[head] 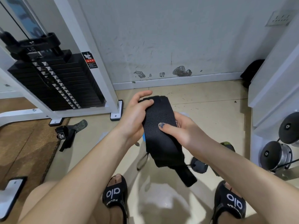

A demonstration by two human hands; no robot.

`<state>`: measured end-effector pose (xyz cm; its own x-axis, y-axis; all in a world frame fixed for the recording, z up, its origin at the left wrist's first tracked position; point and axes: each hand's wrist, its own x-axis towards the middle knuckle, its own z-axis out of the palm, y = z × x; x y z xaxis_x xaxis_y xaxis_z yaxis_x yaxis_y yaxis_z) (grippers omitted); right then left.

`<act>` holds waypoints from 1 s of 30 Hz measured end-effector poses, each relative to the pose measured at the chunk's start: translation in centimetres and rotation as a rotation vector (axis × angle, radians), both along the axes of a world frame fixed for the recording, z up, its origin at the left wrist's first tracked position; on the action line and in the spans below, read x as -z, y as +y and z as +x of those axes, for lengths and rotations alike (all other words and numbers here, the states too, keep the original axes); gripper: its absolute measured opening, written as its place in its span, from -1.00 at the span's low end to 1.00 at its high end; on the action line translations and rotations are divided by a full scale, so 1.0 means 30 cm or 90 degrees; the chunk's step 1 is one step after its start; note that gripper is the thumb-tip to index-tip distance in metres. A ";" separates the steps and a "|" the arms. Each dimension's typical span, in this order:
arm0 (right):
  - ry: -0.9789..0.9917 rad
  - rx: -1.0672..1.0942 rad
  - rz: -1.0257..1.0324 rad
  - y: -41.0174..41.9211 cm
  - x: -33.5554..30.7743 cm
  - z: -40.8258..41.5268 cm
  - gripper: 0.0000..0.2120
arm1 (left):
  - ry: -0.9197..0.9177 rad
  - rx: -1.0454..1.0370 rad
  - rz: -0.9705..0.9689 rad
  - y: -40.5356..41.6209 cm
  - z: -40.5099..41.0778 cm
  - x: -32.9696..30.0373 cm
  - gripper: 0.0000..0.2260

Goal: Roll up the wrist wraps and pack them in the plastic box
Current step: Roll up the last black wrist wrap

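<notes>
Hands (left [135,117], right [181,130]) grip black wrist wrap [160,126].

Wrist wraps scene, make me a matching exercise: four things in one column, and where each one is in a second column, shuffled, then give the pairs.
Column one:
1. black wrist wrap
2. camouflage strap
3. weight stack
4. wall socket

Column two:
A. lying on the floor at the left, by the mat's edge
B. high on the wall, top right
C. held between the left hand and right hand
D. inside the white machine frame, upper left

Pairs: 1-C, 2-A, 3-D, 4-B
</notes>
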<state>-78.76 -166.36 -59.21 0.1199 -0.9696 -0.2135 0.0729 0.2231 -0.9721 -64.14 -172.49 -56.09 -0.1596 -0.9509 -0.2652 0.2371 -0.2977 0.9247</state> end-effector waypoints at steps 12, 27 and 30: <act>-0.016 -0.034 0.053 -0.032 -0.006 -0.032 -0.77 | -0.023 0.015 0.050 0.001 -0.003 0.018 -0.78; -0.031 0.117 0.046 -0.043 -0.065 -0.061 -0.74 | -0.085 0.138 0.054 0.012 0.015 0.003 -0.77; -0.039 0.147 0.048 -0.049 -0.075 -0.059 -0.70 | -0.155 0.156 0.019 0.013 0.019 -0.004 -0.79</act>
<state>-80.52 -167.83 -56.95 -0.0881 -0.9542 -0.2858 0.1890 0.2657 -0.9453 -63.56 -172.09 -55.97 -0.3115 -0.8835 -0.3499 -0.0709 -0.3456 0.9357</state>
